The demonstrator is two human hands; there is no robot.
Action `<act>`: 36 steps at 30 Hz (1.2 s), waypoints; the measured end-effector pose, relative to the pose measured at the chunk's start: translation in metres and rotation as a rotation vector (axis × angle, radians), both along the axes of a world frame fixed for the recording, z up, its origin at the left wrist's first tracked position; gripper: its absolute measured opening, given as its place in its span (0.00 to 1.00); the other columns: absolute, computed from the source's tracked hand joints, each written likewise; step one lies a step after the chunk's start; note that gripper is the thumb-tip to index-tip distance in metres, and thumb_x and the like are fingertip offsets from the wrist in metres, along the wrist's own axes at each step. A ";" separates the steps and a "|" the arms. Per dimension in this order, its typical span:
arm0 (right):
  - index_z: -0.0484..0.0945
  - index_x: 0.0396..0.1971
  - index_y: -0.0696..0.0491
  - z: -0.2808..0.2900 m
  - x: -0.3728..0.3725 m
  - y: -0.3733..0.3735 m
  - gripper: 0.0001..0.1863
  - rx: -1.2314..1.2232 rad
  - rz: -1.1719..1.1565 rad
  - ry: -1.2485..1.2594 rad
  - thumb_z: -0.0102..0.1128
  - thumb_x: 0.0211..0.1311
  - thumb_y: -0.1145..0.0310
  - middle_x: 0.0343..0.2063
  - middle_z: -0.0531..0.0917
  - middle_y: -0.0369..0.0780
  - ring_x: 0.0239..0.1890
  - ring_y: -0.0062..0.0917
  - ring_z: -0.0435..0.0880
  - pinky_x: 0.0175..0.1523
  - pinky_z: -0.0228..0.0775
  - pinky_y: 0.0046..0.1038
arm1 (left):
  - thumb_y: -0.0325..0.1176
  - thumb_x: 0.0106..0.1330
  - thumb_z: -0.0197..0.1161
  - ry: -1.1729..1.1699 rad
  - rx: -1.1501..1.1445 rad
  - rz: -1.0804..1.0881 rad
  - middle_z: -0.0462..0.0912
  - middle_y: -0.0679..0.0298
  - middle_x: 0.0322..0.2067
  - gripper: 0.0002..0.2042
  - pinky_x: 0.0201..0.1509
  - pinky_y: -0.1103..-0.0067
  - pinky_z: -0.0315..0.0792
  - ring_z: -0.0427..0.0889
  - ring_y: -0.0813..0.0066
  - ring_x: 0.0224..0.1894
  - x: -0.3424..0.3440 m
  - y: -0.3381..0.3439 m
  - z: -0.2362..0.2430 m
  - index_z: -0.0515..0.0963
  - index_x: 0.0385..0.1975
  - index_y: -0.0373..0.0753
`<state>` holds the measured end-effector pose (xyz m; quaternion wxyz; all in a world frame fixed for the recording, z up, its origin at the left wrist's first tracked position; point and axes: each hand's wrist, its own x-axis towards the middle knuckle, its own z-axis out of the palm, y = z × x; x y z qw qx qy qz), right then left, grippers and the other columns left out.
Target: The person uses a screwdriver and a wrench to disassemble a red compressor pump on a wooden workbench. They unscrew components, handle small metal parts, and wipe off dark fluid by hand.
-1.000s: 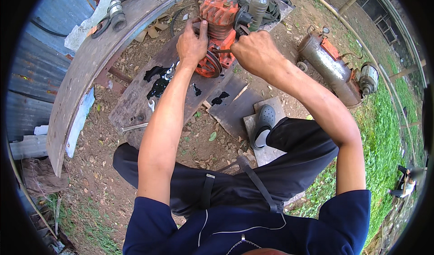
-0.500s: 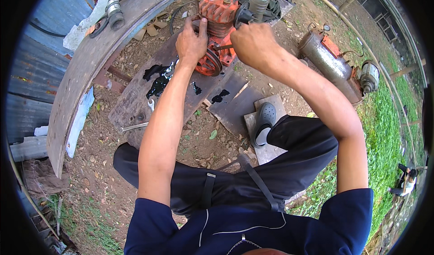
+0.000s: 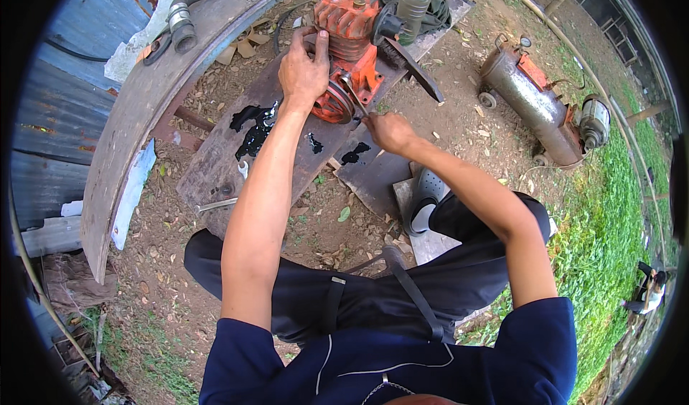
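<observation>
Head view: right hand [image 3: 387,129] is pulling back, gripping a thin tool [image 3: 353,93]; left hand [image 3: 305,68] is still clasping the orange pump [image 3: 348,46].

plank [image 3: 215,168] bare left — bottle [image 3: 413,3] behind pump [image 3: 348,46]
</observation>
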<state>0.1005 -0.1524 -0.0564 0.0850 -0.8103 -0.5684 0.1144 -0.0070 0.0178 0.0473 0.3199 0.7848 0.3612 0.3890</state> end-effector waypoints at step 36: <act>0.84 0.32 0.50 0.190 -0.004 0.000 0.10 0.082 0.343 -0.548 0.54 0.54 0.72 0.22 0.83 0.46 0.27 0.40 0.86 0.31 0.78 0.39 | 0.52 0.70 0.54 0.015 0.006 0.018 0.86 0.51 0.36 0.23 0.45 0.67 0.75 0.85 0.55 0.40 -0.001 0.002 -0.002 0.73 0.53 0.41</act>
